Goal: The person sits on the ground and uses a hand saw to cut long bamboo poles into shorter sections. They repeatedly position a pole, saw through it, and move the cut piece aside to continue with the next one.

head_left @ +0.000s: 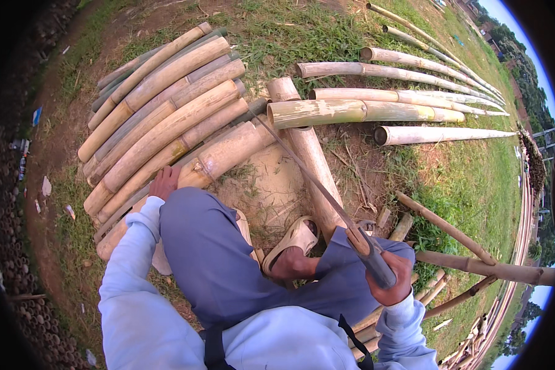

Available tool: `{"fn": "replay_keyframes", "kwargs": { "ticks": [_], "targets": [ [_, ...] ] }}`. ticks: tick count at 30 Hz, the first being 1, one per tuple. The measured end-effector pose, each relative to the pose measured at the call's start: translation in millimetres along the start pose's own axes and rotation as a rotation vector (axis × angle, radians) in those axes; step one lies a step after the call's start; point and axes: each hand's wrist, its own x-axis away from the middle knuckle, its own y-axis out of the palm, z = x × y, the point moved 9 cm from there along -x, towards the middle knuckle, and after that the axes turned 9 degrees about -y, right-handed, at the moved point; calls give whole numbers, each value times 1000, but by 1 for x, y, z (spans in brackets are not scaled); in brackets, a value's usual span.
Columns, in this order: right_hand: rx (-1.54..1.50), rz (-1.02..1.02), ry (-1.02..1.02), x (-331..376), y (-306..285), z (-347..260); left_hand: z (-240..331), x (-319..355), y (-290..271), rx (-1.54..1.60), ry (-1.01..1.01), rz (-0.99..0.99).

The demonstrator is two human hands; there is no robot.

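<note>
Head view: a person in a pale blue top and blue trousers crouched on bare earth among cut bamboo, the right hand closed tight round the grey handle of a saw. The long thin blade ran up and left from that fist, its far tip lying at the cut end of a thick bamboo pole set crosswise in the middle of the scene. That pole rested on top of a pale bamboo post that stretched from far to near, its near end just beside the person's sandal. The left hand lay with fingers spread and flat on a near piece of the stack, a heap of split and whole lengths piled at the left. More poles lay side by side on the grass at the far right, well apart from the hands. A rough frame of thin brown bamboo stood at the near right, just beyond the right hand.
</note>
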Motion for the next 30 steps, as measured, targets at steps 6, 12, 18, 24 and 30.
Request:
{"fn": "replay_keyframes", "kwargs": {
  "ticks": [6,12,18,24,30],
  "targets": [
    [190,246,-75,14,-54,-26,29,-20,-157,-44,5,274],
    [219,446,86,36,-92,-10,38,-121,-192,-109,-267,274],
    [-221,778,89,121,-144,68,38,-155,-186,-75,-356,560],
    [-35,1043,245,153,-126,61,24,-138,-203,-48,-406,477],
    [-243,1179,460,205,-105,110,8,-129,-176,-116,-501,176]
  ]
}}
